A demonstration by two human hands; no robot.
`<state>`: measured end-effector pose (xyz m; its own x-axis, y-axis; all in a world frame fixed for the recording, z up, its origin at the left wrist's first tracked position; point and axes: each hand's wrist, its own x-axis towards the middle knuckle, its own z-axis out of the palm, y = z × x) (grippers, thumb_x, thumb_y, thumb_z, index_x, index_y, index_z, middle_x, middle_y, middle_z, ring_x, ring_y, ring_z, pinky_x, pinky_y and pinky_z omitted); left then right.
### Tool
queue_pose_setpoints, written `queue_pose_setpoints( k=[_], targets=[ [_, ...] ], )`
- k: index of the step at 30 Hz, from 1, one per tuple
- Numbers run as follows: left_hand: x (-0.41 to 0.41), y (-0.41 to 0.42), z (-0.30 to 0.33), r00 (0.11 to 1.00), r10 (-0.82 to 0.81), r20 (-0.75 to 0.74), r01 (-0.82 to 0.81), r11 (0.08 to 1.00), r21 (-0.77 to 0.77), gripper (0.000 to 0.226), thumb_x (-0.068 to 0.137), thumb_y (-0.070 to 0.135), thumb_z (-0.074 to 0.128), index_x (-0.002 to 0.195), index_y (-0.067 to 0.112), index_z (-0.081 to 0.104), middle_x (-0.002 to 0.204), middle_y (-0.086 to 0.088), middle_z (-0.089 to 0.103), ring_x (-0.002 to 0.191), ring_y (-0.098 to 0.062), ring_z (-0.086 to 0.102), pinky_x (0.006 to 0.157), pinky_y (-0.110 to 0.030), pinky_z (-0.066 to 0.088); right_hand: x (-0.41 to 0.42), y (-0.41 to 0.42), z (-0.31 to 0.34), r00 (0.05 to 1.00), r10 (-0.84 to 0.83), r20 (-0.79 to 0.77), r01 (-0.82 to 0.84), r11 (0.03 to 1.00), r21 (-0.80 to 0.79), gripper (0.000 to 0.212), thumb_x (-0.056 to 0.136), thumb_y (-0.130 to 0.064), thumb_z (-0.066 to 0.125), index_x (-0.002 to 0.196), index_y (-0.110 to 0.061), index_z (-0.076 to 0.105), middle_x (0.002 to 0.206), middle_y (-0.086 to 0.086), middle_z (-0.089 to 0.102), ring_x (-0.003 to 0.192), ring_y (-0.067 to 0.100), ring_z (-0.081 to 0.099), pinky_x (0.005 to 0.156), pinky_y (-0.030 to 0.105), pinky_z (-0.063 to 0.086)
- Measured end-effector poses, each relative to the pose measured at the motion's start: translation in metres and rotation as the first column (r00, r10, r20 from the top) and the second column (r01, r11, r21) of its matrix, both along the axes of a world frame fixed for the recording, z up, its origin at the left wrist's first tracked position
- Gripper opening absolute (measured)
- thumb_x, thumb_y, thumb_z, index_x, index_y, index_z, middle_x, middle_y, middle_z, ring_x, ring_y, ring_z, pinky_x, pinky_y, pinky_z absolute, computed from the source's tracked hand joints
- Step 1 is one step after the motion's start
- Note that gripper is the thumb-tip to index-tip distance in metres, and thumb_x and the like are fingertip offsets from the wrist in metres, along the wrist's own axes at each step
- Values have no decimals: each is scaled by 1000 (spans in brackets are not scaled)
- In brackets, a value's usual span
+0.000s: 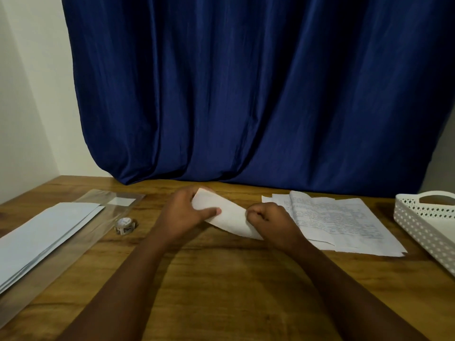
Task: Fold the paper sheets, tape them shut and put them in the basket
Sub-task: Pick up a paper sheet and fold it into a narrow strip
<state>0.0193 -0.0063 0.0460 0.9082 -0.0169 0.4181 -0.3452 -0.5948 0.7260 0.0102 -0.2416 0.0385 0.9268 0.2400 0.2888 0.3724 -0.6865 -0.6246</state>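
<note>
Folded white paper sheet (227,215): gripped by left hand (183,212), pinched by right hand (267,220). Risk: folds may spring open before taping; small tape roll (125,225) lies apart, and reaching it frees one hand.

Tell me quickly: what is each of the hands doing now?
Left hand: grips the folded white paper sheet.
Right hand: pinches the same sheet's other end.

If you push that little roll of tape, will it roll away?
Probably not far: the small clear tape roll seems to lie on its flat side on the wooden table. It looks light, so a push would likely slide it.
</note>
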Motion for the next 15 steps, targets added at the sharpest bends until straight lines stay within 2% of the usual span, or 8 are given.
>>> queue_pose_setpoints(
  k=[1,3,5,7,10,12,15],
  targets=[
    [0,0,4,1000,3,-2,-3,990,-139,38,77,28,89,110,28,70,103,14,72,92,-4,68,73,-22,56,-2,2,5,999,-10,-45,15,993,119,30,100,-30,52,75,-22,68,84,-3,69,82,11,62,71,36,51],
    [0,0,9,999,-22,-33,9,933,-361,37,81,21,86,114,20,68,100,3,75,79,-10,73,59,-25,59,-8,6,16,972,10,-234,66,946,318,31,101,-34,54,75,-22,66,83,-3,69,79,13,62,68,31,46],
    [-2,-1,11,996,-68,-52,36,883,-469,38,84,17,84,119,15,67,98,-8,76,61,-12,71,46,-26,55,-13,7,20,911,75,-406,73,939,337,25,100,-41,57,82,-26,62,83,-6,68,76,11,63,64,27,46],
    [-4,-2,8,993,-102,-63,61,884,-464,39,85,17,83,120,18,66,92,-9,77,52,-16,66,41,-26,52,-9,6,14,891,135,-434,9,949,314,22,97,-48,60,93,-27,66,88,-6,73,76,11,69,70,28,55],
    [-4,-4,3,994,-97,-55,62,886,-459,39,85,16,83,120,19,66,92,-6,77,56,-17,69,43,-27,53,-4,5,4,897,169,-408,-36,949,313,26,92,-45,67,112,-28,69,99,-8,77,86,10,74,73,28,57],
    [-1,-5,2,995,-78,-61,37,863,-504,44,85,13,82,125,18,64,99,-4,77,70,-15,76,47,-29,58,-2,3,2,880,183,-439,-19,936,352,27,93,-39,69,116,-26,69,103,-5,77,92,14,74,74,29,57],
    [3,-9,-4,984,-131,-118,17,736,-676,56,85,6,81,134,16,56,104,-13,76,78,-22,77,59,-41,64,2,2,-2,841,150,-520,104,898,427,26,93,-38,70,116,-24,67,103,-1,76,93,20,73,71,32,58]
  ],
)
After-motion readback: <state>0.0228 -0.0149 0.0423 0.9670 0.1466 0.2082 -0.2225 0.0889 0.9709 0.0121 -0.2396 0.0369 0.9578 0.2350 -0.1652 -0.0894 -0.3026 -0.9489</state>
